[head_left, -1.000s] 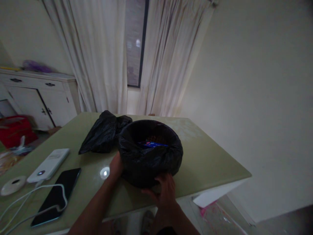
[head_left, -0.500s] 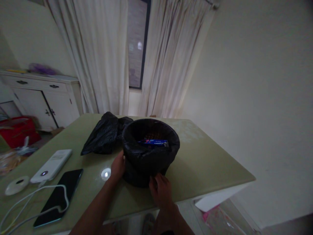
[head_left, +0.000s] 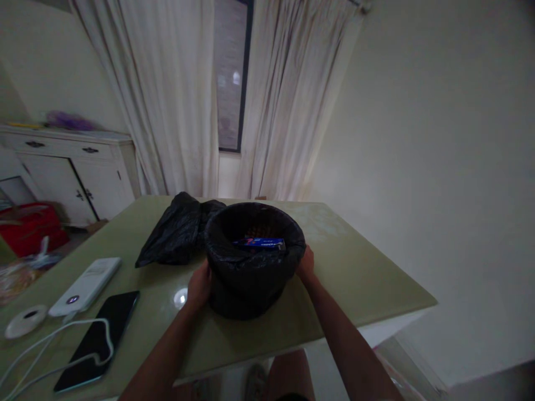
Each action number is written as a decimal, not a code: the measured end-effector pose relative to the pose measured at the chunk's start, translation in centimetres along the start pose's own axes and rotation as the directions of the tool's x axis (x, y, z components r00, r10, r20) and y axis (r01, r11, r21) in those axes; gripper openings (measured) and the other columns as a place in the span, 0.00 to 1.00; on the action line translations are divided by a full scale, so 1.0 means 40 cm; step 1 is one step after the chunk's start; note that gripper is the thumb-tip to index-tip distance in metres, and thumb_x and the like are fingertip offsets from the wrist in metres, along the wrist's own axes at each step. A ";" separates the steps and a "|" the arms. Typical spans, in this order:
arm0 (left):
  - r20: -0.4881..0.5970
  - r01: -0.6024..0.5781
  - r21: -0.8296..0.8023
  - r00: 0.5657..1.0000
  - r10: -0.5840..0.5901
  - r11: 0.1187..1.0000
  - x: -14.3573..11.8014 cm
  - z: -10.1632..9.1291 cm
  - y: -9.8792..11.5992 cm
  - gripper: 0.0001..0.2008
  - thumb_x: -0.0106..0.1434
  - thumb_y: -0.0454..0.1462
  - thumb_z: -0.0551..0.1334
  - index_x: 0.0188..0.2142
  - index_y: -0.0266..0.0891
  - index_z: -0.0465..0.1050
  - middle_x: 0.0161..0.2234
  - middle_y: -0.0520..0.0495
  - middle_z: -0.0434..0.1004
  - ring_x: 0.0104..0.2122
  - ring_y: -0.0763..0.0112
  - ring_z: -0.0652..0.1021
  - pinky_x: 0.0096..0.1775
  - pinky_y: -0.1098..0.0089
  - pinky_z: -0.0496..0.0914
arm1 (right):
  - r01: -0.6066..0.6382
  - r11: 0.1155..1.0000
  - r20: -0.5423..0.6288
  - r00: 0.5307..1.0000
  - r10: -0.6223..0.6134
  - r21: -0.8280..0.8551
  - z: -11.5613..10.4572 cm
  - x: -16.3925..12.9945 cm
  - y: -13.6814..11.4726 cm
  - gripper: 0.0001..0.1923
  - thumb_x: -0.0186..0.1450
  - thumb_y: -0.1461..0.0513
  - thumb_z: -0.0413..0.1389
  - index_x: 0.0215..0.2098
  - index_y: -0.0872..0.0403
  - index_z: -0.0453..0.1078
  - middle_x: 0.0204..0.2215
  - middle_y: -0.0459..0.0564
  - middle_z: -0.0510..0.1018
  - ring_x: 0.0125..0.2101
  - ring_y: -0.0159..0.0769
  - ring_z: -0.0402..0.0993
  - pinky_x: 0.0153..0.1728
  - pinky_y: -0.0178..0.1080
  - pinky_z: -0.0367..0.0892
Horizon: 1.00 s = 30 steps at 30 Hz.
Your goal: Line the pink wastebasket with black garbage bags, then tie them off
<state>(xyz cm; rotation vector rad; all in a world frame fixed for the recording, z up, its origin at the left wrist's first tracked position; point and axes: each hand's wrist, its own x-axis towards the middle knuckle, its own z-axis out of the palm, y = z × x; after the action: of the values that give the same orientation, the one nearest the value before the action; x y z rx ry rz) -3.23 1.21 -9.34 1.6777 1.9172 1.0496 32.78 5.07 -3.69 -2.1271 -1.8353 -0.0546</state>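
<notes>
right hand (head_left: pixel 306 264) now probably at bin's (head_left: pixel 251 278) side

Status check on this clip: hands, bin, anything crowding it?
Left hand and right hand grip opposite sides of black-lined bin. Bin upright on green table, blue packet inside. Spare black bag lies just behind-left.

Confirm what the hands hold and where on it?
Both hold the bag-lined bin by its sides: left hand on its left wall, right hand just under the rim.

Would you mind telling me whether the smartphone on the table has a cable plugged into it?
Yes, a white cable runs across the table to the near end of the dark smartphone, left of the bin.
</notes>
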 end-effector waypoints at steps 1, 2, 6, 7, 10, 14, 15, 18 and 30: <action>0.013 -0.006 0.021 1.000 0.006 1.000 -0.001 0.001 -0.001 0.19 0.72 0.34 0.55 0.54 0.43 0.81 0.51 0.38 0.89 0.50 0.48 0.87 0.47 0.60 0.79 | 0.009 1.000 0.042 0.999 -0.008 -0.028 0.007 0.007 0.001 0.24 0.75 0.62 0.51 0.65 0.57 0.76 0.61 0.65 0.80 0.62 0.50 0.76 0.61 0.43 0.68; 0.022 -0.013 0.041 1.000 0.012 0.999 -0.001 0.002 -0.003 0.17 0.71 0.34 0.56 0.52 0.43 0.82 0.50 0.38 0.89 0.50 0.47 0.87 0.47 0.61 0.78 | 0.024 0.999 0.072 0.997 -0.021 -0.041 0.016 0.007 0.003 0.25 0.74 0.62 0.52 0.66 0.56 0.76 0.63 0.65 0.80 0.64 0.51 0.75 0.63 0.43 0.67; 0.014 -0.009 0.095 1.000 0.008 0.995 0.000 0.010 -0.018 0.15 0.69 0.33 0.59 0.48 0.43 0.83 0.49 0.38 0.90 0.51 0.45 0.87 0.47 0.61 0.78 | 0.064 0.994 0.166 0.985 -0.048 -0.088 0.048 -0.019 0.013 0.29 0.74 0.61 0.55 0.72 0.57 0.71 0.72 0.66 0.72 0.72 0.54 0.66 0.70 0.46 0.61; 0.011 -0.004 0.099 1.000 0.003 0.995 0.001 0.013 -0.021 0.14 0.68 0.33 0.59 0.47 0.43 0.83 0.48 0.38 0.90 0.51 0.45 0.87 0.47 0.60 0.79 | 0.069 0.993 0.184 0.982 -0.050 -0.097 0.051 -0.023 0.015 0.30 0.75 0.60 0.54 0.74 0.59 0.69 0.73 0.67 0.70 0.73 0.54 0.64 0.71 0.47 0.60; 0.012 -0.004 0.101 1.000 0.003 0.995 0.001 0.017 -0.032 0.13 0.67 0.34 0.59 0.45 0.43 0.83 0.46 0.39 0.90 0.51 0.46 0.87 0.50 0.58 0.79 | 0.079 0.993 0.205 0.977 -0.060 -0.088 0.053 -0.022 0.018 0.30 0.77 0.60 0.53 0.74 0.64 0.67 0.73 0.70 0.69 0.74 0.55 0.62 0.72 0.47 0.56; 0.023 -0.051 0.081 0.999 0.049 0.995 -0.002 0.017 -0.043 0.14 0.66 0.33 0.58 0.44 0.42 0.83 0.49 0.37 0.90 0.53 0.44 0.86 0.54 0.54 0.79 | 0.058 0.995 0.216 0.976 -0.041 -0.076 0.054 -0.011 0.018 0.30 0.78 0.59 0.51 0.75 0.63 0.65 0.74 0.68 0.68 0.74 0.54 0.61 0.73 0.46 0.56; 0.026 -0.066 0.072 0.998 0.064 0.995 -0.002 0.016 -0.046 0.14 0.66 0.33 0.58 0.44 0.41 0.83 0.51 0.36 0.89 0.54 0.44 0.86 0.55 0.53 0.79 | 0.051 0.996 0.220 0.975 -0.032 -0.079 0.055 -0.010 0.018 0.30 0.78 0.59 0.50 0.76 0.62 0.65 0.74 0.67 0.68 0.74 0.53 0.61 0.73 0.46 0.56; 0.021 -0.098 0.037 0.995 0.097 0.995 -0.003 0.018 -0.053 0.15 0.66 0.33 0.57 0.43 0.40 0.83 0.51 0.35 0.89 0.53 0.43 0.86 0.55 0.50 0.79 | 0.043 0.995 0.238 0.971 -0.020 -0.089 0.054 -0.009 0.016 0.31 0.79 0.58 0.49 0.77 0.61 0.64 0.74 0.67 0.69 0.74 0.53 0.62 0.74 0.47 0.56; -0.005 -0.127 -0.046 0.992 0.127 0.991 -0.001 0.023 -0.060 0.14 0.66 0.34 0.57 0.41 0.41 0.83 0.47 0.34 0.89 0.48 0.41 0.87 0.51 0.49 0.80 | 0.020 0.989 0.184 0.983 0.007 -0.147 0.055 -0.022 0.011 0.35 0.80 0.57 0.47 0.82 0.52 0.52 0.80 0.64 0.57 0.79 0.55 0.54 0.75 0.59 0.56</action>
<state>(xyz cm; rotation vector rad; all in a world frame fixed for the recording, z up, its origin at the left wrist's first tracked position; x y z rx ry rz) -4.18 1.40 -11.72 1.7931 1.7937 1.1344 32.65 4.78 -6.08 -2.2956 -1.9985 0.0053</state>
